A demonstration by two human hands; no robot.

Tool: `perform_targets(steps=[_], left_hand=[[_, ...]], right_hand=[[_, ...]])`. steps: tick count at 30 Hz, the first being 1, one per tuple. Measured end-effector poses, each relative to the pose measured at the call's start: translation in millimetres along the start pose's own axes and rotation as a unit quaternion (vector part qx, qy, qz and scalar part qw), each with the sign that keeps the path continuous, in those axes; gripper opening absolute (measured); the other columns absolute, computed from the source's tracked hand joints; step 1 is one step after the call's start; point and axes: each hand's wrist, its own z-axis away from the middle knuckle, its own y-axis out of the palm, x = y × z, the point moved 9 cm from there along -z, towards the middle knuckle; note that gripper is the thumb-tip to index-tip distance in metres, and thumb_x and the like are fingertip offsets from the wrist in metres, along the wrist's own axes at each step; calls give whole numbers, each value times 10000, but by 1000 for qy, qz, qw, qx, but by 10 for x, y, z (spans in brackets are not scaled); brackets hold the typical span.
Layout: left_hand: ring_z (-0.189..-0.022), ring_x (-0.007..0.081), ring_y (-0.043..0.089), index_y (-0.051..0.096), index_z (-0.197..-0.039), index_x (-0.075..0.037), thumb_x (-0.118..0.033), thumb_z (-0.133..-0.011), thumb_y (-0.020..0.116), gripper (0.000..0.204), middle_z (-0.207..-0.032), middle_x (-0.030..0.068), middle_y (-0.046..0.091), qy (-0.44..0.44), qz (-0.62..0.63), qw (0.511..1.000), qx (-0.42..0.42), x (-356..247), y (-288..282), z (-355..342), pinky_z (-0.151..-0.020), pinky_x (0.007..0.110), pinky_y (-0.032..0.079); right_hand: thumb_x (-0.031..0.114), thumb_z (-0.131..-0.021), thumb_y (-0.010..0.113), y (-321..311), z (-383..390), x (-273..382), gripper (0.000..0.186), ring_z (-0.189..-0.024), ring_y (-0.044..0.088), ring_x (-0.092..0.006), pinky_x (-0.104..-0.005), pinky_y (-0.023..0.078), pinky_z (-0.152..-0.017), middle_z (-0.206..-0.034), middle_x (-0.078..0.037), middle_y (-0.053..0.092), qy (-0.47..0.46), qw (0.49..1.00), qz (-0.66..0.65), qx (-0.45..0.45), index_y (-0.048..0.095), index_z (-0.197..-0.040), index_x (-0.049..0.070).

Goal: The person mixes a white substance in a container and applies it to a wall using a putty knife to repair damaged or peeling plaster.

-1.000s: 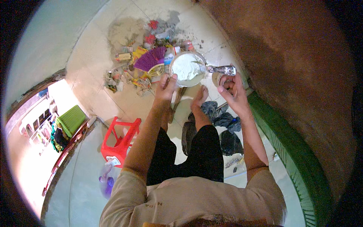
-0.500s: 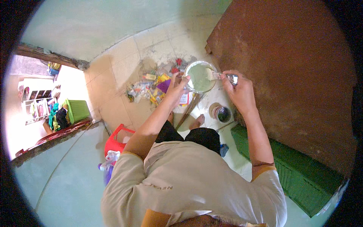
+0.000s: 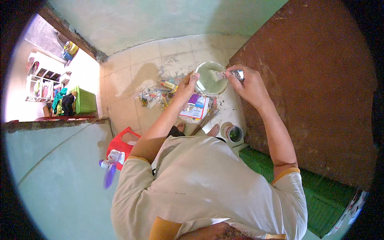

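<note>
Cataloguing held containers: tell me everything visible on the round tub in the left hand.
The tub is round and open-topped, apparently plastic, with a pale rim. Pale green, paint-like material shows inside; its depth can't be told. Held up off the floor, its mouth faces the camera. The left hand grips its left side; a brush-like tool reaches over its right rim, contact unclear.

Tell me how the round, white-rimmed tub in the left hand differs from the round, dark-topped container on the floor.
The round, white-rimmed tub is held up in the left hand; the round, dark-topped container rests on the tiled floor. The tub is pale green inside, while the container's top looks dark. The tub shows larger than the container. Both look round.
</note>
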Motion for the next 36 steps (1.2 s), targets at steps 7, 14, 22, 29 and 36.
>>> perform_targets(steps=[7,14,22,29,36], left_hand=[[-1060,195,593,552,-1321,2,-447,-972,540,568,-1189,139,644,110,-79,989,-59,-137,-143,-91,-932,308,447],[-1046,226,615,585,-1253,36,-405,-982,514,522,-1116,174,678,144,-187,966,-107,-313,-116,-11,-926,350,462],[-957,192,633,569,-1274,17,-404,-984,510,515,-1052,158,686,125,-170,975,-75,-40,-323,-179,-849,311,493],[-954,207,646,577,-1284,1,-419,-979,527,522,-1032,165,697,112,-174,973,-107,-223,-270,-85,-842,323,501],[-881,209,668,609,-1279,-65,-484,-940,546,543,-1007,158,702,27,-139,988,-61,99,-502,-213,-774,337,526]], right_hand=[[292,-879,666,-3,-37,-2,278,-631,683,-314,-390,535,-602,-698,-173,675,-14,998,-29,-52,677,-924,17],[237,-887,640,278,140,-667,239,-539,649,-145,-311,505,-528,-641,-75,663,181,961,-190,-83,676,-881,1],[218,-912,666,141,-83,16,219,-576,636,-106,-280,495,-548,-638,-52,653,58,995,-75,-26,673,-928,-1],[289,-877,663,519,-151,315,264,-744,677,-376,-432,537,-700,-844,-228,686,-51,998,-12,28,687,-963,41],[338,-903,628,677,-100,467,292,-752,675,-376,-458,546,-715,-871,-177,698,-159,976,87,122,687,-980,63]])
